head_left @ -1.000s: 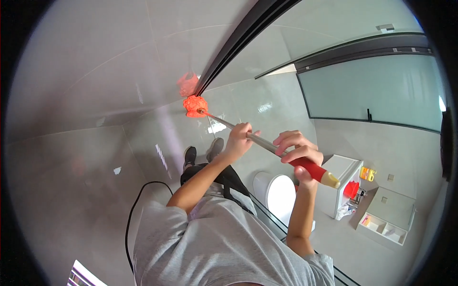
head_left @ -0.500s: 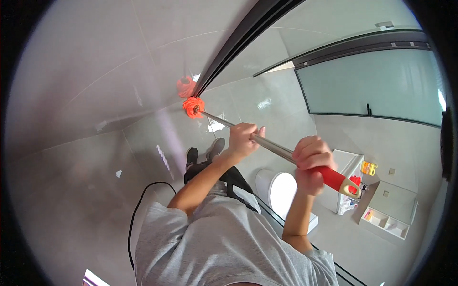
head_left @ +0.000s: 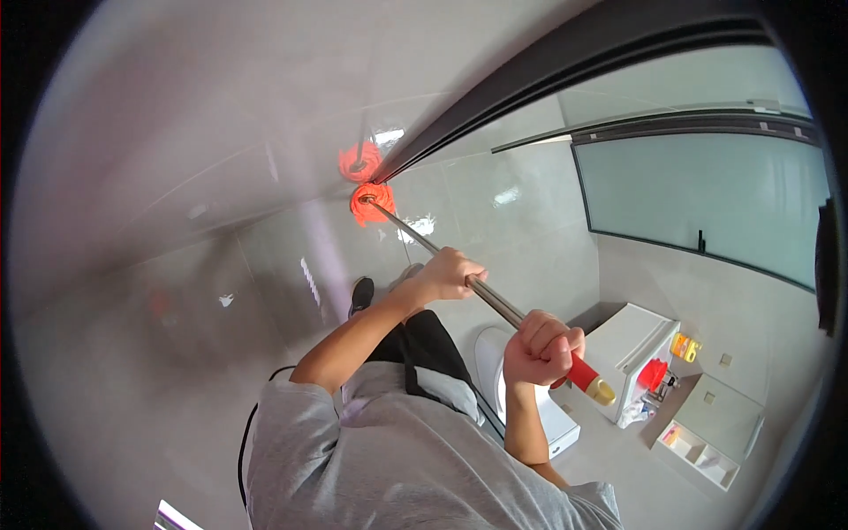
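Note:
A mop (head_left: 412, 233) with a long metal pole runs slantwise across the view. Its orange strand head (head_left: 373, 210) rests on the grey floor, close to the shiny wall and the foot of a dark frame. My left hand (head_left: 449, 275) is wrapped round the middle of the pole. Higher up, my right hand (head_left: 541, 348) grips the pole by its red end, and the red grip with a pale tip (head_left: 594, 384) sticks out past my fist. The glossy wall mirrors the mop head as a second orange patch.
A thick dark frame (head_left: 565, 71) rises beside the mop head. Behind my right forearm stands a white toilet (head_left: 549, 422). Farther right are a white vanity cabinet (head_left: 625, 340), a yellow bottle (head_left: 685, 346) and an open-shelved wall cabinet (head_left: 707, 455). A frosted glass door (head_left: 698, 190) hangs at upper right.
The mop head has shifted slightly right in view. My right hand has come lower and to the left with the red grip, which has turned. Both hands keep hold of the pole.

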Motion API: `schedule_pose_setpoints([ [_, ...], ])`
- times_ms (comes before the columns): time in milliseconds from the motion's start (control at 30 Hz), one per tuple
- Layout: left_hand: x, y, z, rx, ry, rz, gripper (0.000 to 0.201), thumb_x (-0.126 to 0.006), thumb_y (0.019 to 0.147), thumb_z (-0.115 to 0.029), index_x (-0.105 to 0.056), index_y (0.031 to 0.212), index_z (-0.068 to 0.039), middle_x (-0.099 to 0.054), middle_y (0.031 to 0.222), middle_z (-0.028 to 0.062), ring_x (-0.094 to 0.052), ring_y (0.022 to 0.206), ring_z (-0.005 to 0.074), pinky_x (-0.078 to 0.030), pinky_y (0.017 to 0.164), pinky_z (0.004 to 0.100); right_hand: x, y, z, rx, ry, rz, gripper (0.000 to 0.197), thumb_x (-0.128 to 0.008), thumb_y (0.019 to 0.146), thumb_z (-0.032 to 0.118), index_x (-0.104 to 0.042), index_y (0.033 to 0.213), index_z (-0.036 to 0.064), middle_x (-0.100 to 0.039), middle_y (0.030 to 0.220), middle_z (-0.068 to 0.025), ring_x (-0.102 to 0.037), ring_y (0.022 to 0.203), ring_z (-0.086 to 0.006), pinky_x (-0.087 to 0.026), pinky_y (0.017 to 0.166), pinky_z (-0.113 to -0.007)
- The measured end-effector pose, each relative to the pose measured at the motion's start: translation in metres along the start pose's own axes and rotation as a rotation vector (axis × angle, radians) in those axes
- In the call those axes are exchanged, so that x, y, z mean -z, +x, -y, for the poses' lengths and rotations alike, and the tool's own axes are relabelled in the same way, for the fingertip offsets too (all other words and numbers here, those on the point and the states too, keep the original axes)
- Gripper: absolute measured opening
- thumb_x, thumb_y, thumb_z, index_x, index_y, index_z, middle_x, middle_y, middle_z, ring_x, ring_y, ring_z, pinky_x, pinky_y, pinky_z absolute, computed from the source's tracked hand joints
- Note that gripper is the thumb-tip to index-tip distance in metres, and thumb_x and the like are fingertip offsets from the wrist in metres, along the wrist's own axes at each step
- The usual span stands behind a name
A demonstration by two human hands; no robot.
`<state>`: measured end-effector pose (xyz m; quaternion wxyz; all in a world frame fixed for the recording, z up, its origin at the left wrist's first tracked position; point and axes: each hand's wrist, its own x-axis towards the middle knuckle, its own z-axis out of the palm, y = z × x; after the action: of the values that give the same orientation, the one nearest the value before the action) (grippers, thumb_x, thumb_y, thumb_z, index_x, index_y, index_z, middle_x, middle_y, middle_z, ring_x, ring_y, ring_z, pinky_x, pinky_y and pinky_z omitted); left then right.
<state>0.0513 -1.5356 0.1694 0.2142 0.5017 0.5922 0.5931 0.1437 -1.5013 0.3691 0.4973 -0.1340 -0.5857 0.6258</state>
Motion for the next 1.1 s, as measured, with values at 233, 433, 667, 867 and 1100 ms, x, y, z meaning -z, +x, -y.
schedule_pose_setpoints([
  [233,-0.008,0.004,0.023,-0.06,0.036,-0.147,0.027,-0.066,0.081,-0.009,-0.048,0.061,-0.005,-0.047,0.052,0.0138,-0.052,0.047,0.0346,-0.039,0.044,0.0407,-0.003,0.003,-0.02,-0.017,0.022,-0.095,0.03,-0.05,0.09,0.014,-0.029,0.068,0.0142,-0.028,0.044,0.0022,-0.019,0.038,-0.0094,-0.02,0.04,-0.028],
  [433,-0.009,-0.064,-0.009,0.04,0.055,-0.101,0.032,-0.065,0.082,-0.008,-0.042,0.06,-0.003,-0.04,0.05,0.0151,-0.045,0.045,0.0336,-0.035,0.046,0.0451,0.003,-0.07,-0.005,0.147,-0.032,0.131,0.03,-0.051,0.097,0.015,-0.037,0.071,0.0096,-0.038,0.045,0.0008,-0.034,0.036,-0.011,-0.03,0.037,-0.029],
  [667,-0.037,-0.104,-0.05,0.198,0.258,-0.166,0.01,-0.064,0.084,-0.008,-0.057,0.089,-0.003,-0.06,0.076,0.0151,-0.06,0.082,0.0375,-0.047,0.074,0.0477,0.047,-0.098,0.043,0.105,-0.053,0.349,0.031,-0.054,0.094,0.007,-0.04,0.067,0.004,-0.047,0.055,-0.0059,-0.046,0.044,-0.0185,-0.037,0.042,-0.031],
  [867,-0.1,-0.19,0.042,0.556,0.358,-0.401,0.042,-0.055,0.091,-0.01,-0.046,0.13,0.002,-0.068,0.095,0.0168,-0.066,0.089,0.0343,-0.052,0.084,0.0406,0.11,-0.075,0.079,0.004,-0.007,0.138,0.032,-0.05,0.096,0.009,-0.037,0.067,0.0044,-0.046,0.053,-0.0042,-0.042,0.043,-0.0163,-0.037,0.043,-0.031],
  [1100,-0.137,-0.123,0.055,1.219,-0.915,-0.429,0.085,-0.036,0.098,-0.065,-0.035,0.136,0.01,-0.061,0.122,0.0256,-0.064,0.106,0.0326,-0.053,0.096,0.0407,0.2,0.016,0.118,0.045,0.2,0.186,0.036,-0.058,0.091,0.011,-0.036,0.062,0.0088,-0.038,0.046,0.0008,-0.035,0.036,-0.0147,-0.032,0.037,-0.03],
])
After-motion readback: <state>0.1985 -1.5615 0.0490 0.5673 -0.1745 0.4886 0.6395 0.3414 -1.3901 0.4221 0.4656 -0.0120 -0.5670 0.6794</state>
